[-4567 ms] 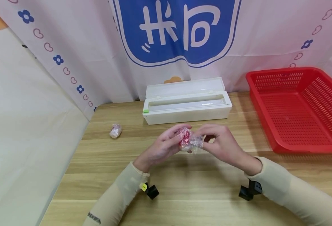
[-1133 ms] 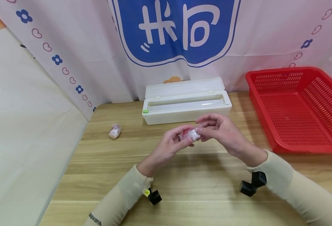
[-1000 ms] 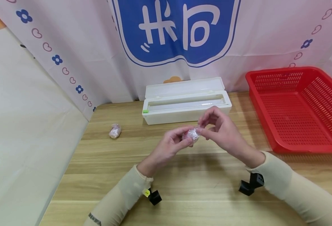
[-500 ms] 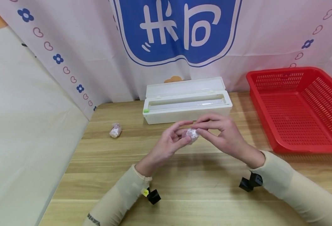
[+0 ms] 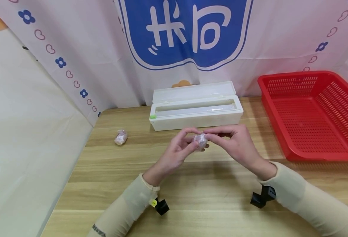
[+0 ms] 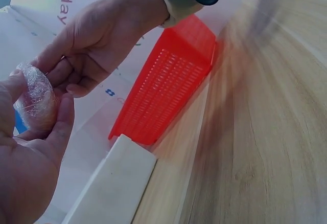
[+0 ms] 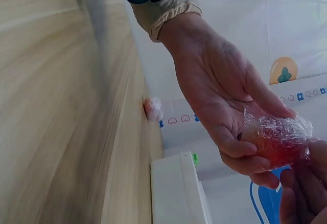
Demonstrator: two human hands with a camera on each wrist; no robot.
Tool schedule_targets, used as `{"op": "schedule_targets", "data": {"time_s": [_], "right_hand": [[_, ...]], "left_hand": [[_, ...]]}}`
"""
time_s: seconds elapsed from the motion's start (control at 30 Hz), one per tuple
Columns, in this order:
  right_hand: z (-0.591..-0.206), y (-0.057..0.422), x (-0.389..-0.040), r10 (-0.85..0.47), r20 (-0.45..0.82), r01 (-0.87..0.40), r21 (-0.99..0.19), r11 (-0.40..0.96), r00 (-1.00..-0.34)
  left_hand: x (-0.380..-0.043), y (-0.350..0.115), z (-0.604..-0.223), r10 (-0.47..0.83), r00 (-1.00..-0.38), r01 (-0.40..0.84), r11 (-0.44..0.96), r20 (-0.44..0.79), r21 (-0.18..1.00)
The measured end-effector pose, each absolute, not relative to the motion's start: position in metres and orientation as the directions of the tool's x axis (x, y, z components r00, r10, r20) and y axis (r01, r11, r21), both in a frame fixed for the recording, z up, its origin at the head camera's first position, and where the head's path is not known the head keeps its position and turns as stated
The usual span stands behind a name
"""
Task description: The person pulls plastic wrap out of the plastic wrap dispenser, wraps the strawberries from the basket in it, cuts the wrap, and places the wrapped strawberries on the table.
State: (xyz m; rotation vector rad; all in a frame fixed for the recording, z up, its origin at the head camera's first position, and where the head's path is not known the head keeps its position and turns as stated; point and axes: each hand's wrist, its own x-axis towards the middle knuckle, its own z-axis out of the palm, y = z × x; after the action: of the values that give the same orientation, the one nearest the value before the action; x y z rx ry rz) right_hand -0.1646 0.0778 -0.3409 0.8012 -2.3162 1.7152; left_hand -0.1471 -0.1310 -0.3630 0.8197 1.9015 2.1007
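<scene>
A small reddish lump in crinkled clear plastic film [image 5: 201,141] is between both hands, above the table; its kind is hidden by the wrap. My left hand [image 5: 172,152] holds it with the thumb in front and curled fingers behind. Thumb and index finger of my right hand [image 5: 239,144] pinch the film at its upper right side. In the right wrist view the wrapped lump [image 7: 278,139] shows red below and shiny, bunched film on top. The left wrist view shows film layered over the wrapped lump [image 6: 37,101]. Another film-wrapped lump [image 5: 121,137] lies on the table at the left.
Behind the hands stands a long white cling film box [image 5: 196,122], its lid up and a roll inside. A red plastic basket [image 5: 280,138] sits on the wooden table [image 5: 209,210] at the right. A printed curtain [image 5: 126,82] hangs along the back.
Loose film that trailed to the right of the red lump now lies folded over it. My right hand rose, then came back down, its thumb and index finger now pinching the film.
</scene>
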Motion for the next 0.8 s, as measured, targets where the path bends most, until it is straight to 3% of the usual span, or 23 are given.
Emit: {"op": "schedule_targets", "data": {"time_s": [0.17, 0.33, 0.47, 0.8], "right_hand": [[-0.3433, 0.0738, -0.1624, -0.260, 0.458, -0.512, -0.835, 0.202, -0.850], [-0.3434, 0.0702, -0.1599, -0.222, 0.595, -0.634, -0.708, 0.310, -0.772], [-0.3420, 0.0696, -0.1592, -0.223, 0.635, -0.672, -0.677, 0.301, -0.739], [-0.3426, 0.0725, -0.1615, -0.227, 0.560, -0.604, -0.738, 0.300, -0.797]], "left_hand": [[-0.1477, -0.1302, -0.3633, 0.476, -0.844, 0.199, -0.147, 0.245, 0.969], [-0.1491, -0.1296, -0.3632, 0.462, -0.853, 0.195, -0.154, 0.245, 0.969], [-0.1497, -0.1290, -0.3636, 0.455, -0.854, 0.190, -0.174, 0.250, 0.966], [-0.1494, -0.1293, -0.3655, 0.493, -0.844, 0.125, -0.204, 0.213, 0.971]]}}
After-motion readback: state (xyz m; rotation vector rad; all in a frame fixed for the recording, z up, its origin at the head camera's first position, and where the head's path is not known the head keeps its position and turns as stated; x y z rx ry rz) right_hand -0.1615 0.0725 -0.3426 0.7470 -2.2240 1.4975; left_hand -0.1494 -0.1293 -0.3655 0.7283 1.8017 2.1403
